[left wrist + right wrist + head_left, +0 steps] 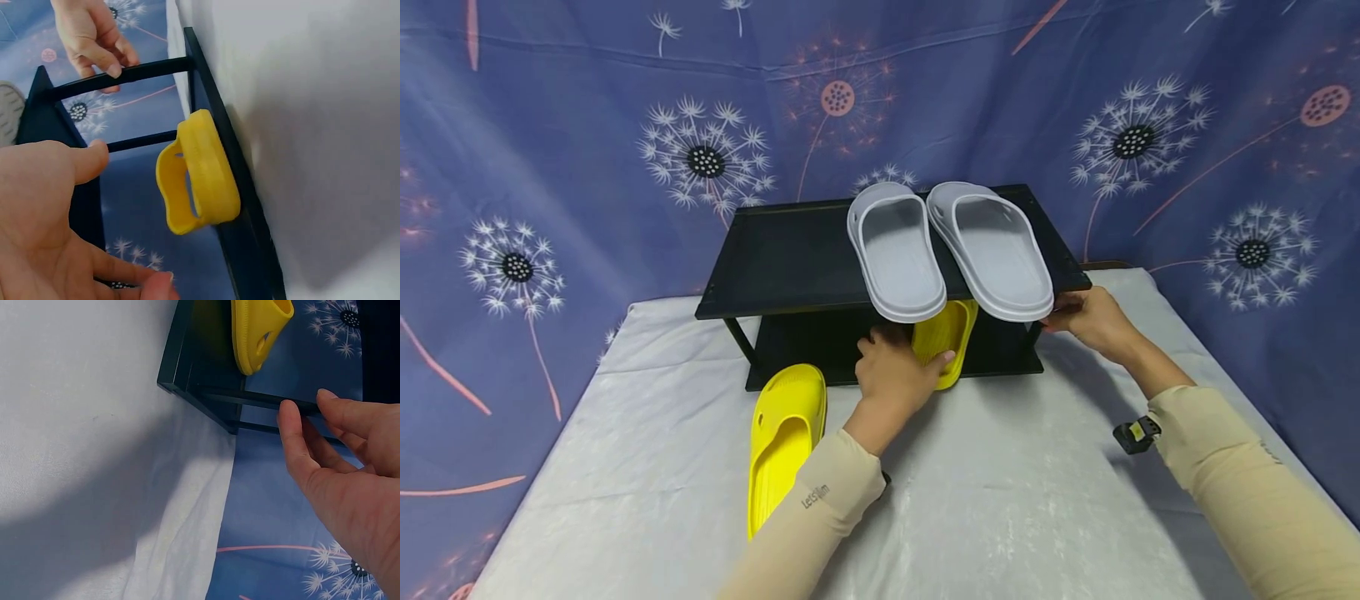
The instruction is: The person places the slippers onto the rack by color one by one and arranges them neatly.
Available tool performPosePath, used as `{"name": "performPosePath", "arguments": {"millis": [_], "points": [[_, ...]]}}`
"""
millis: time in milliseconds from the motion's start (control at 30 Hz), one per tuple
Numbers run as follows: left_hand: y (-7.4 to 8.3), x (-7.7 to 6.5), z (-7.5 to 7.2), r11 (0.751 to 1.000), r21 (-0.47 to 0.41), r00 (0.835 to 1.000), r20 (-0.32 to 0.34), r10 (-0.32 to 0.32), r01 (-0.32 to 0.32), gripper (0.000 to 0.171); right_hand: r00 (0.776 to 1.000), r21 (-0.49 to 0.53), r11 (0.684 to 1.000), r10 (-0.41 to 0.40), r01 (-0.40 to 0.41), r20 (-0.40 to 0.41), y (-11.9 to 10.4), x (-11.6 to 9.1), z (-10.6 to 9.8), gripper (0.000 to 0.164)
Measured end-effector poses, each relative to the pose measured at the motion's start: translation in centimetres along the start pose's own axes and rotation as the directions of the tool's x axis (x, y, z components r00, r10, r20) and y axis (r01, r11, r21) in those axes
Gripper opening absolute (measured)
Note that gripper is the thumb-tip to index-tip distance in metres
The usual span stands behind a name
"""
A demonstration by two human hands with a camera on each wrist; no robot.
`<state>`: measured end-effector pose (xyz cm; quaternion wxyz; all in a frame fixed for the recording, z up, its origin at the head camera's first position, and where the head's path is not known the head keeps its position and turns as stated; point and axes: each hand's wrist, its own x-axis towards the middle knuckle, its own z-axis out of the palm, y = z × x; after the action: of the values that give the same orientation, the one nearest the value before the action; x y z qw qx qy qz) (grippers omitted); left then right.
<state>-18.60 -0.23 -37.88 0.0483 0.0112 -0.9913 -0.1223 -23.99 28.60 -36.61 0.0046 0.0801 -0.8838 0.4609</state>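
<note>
A black two-tier shoe rack (790,254) stands at the back of the table. On its lower shelf sits a yellow clog (951,342), also in the left wrist view (215,172). Beside that clog, at the front of the lower shelf, is my left hand (895,371); the left wrist view has its fingers loosely spread, with a gap to the clog. My right hand (1097,325) pinches the post (262,399) at the rack's right end between thumb and fingers. Two grey clogs (904,254) rest side by side on the top shelf, heels out past its front edge.
A second yellow clog (786,442) is in front of the rack on the left, partly behind my left sleeve (831,504). A light cloth (1000,500) covers the table. Blue dandelion-print fabric (925,100) hangs close behind the rack.
</note>
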Motion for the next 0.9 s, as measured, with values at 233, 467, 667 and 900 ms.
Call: {"name": "performPosePath", "arguments": {"millis": [233, 467, 667, 900], "points": [[-1.8, -1.2, -1.4, 1.0, 0.018, 1.0, 0.004, 0.005, -0.005, 0.098, 1.0, 0.012, 1.0, 0.004, -0.004, 0.0, 0.0, 0.1, 0.1, 0.027], [-3.1, -2.4, -2.5, 1.0, -0.011, 1.0, -0.028, 0.002, -0.003, 0.088, 1.0, 0.017, 1.0, 0.008, -0.008, 0.006, -0.1, 0.1, 0.1, 0.027], [-3.8, -3.3, -2.9, 1.0, -0.021, 0.999, -0.044, 0.012, -0.013, 0.087, 1.0, 0.009, 1.0, 0.017, -0.017, 0.009, 0.0, 0.1, 0.2, 0.027], [-4.7, -4.5, -2.8, 1.0, -0.011, 0.998, -0.056, 0.025, -0.026, 0.088, 1.0, -0.002, 1.0, 0.023, -0.023, 0.008, 0.1, 0.1, 0.1, 0.029]]}}
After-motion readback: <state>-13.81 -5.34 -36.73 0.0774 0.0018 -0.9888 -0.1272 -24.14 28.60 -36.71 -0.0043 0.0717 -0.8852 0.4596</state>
